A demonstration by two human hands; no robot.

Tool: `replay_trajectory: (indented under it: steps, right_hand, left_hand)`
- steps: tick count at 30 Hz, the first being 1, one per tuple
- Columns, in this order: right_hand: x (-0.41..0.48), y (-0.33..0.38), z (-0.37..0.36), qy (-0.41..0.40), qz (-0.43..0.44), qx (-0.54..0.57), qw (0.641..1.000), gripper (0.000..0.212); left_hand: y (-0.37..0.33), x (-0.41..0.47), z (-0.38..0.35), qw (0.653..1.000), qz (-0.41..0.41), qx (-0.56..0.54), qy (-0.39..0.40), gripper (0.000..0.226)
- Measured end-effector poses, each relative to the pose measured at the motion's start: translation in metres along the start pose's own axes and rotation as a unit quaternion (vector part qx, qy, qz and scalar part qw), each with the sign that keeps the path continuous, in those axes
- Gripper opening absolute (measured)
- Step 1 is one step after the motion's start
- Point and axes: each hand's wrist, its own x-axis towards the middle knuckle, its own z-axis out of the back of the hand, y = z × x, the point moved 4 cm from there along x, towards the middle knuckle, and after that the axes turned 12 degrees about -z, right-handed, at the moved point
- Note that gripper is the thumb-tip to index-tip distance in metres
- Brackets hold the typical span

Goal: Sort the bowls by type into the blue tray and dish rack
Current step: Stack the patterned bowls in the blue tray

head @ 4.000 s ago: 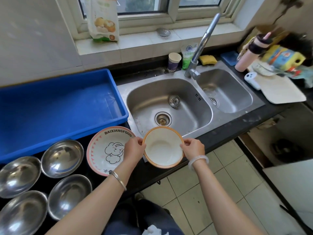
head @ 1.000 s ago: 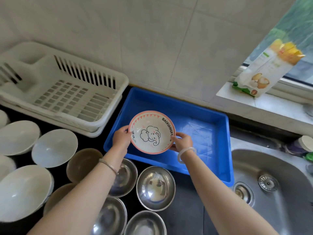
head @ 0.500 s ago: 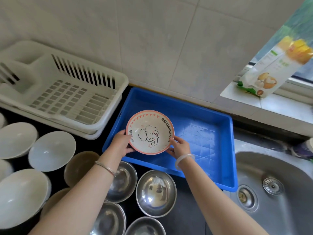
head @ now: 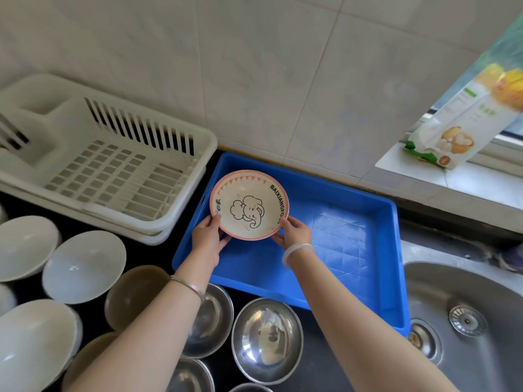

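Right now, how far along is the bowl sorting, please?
Nothing sorted: the blue tray and dish rack show no bowls. The left hand and right hand hold the elephant bowl over the tray. Remaining: steel bowls, white bowls, brown bowls on the counter.

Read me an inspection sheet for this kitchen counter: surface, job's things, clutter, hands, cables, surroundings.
Surface: dark countertop, crowded with bowls front left.
Job's things: pink-rimmed elephant-print ceramic bowl held over the left end of the blue plastic tray; white plastic dish rack, no bowls visible inside; white ceramic bowls, brown bowls and round steel bowls unsorted.
Clutter: printed food bag on the windowsill.
Hands: left hand and right hand each grip its rim.
Cables: nothing seen.
Surroundings: tiled wall behind; steel sink at right.
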Motion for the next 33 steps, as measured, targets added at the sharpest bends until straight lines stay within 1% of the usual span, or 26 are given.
replay_trajectory:
  steps: [7,10,13,18,22,24,26,27,30,33]
  right_hand:
    - [0.003,0.005,-0.003,0.013,0.003,0.016,1.0,0.031]
    - [0.001,0.007,-0.003,0.03,-0.005,0.032,0.999,0.025]
    - [0.0,0.008,-0.002,0.05,-0.012,0.04,0.998,0.028]
    - [-0.002,0.006,0.001,0.073,-0.003,-0.014,0.997,0.017]
    - [-0.008,0.006,0.003,0.082,0.008,-0.072,0.994,0.031]
    - [-0.014,0.006,0.008,0.078,0.016,-0.104,0.991,0.036]
    - [-0.024,0.008,0.019,0.072,0.034,-0.127,0.989,0.037]
    - [-0.031,0.009,0.027,0.068,0.044,-0.132,0.988,0.036]
    - [-0.06,0.011,0.065,0.054,0.082,-0.146,0.984,0.03]
    - [-0.091,0.003,0.121,0.032,0.117,-0.168,0.978,0.022]
  left_hand:
    - [0.001,0.003,-0.008,1.0,-0.017,-0.014,0.003,0.031]
    - [-0.001,0.005,-0.01,1.0,-0.02,-0.016,0.001,0.031]
    - [-0.002,0.006,-0.01,0.999,-0.033,-0.01,-0.004,0.028]
    - [0.0,-0.002,-0.012,0.998,-0.064,0.003,-0.015,0.031]
    - [-0.002,-0.018,-0.014,0.996,-0.081,0.008,-0.034,0.027]
    - [-0.002,-0.03,-0.013,0.996,-0.077,0.01,-0.038,0.031]
    - [0.0,-0.046,-0.013,0.997,-0.073,0.013,-0.036,0.037]
    - [0.001,-0.056,-0.014,0.997,-0.072,0.017,-0.031,0.037]
    - [0.009,-0.094,-0.026,0.998,-0.067,0.013,0.018,0.023]
    - [0.029,-0.141,-0.045,0.996,-0.042,0.031,0.072,0.033]
